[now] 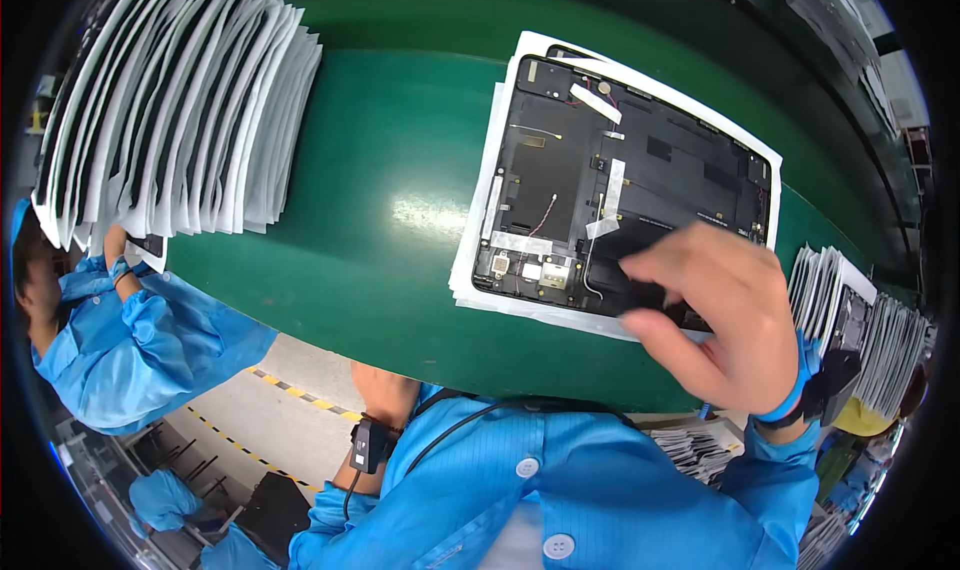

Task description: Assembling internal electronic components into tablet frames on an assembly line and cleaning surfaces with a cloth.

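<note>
Right grip (728,315) parted, seemingly empty, partly hiding black casing (560,175), left grip (384,390) unclear behind table (380,280), paper stack (185,110) leftward

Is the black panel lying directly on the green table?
No, white sheets stick out from under the panel.

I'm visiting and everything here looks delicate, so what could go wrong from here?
The right hand is over the black housing, so it might catch the thin red wire and pull it loose. The black housing lies on white sheets, which might let it slip if nudged. The tall stack at the left could perhaps topple if bumped.
</note>
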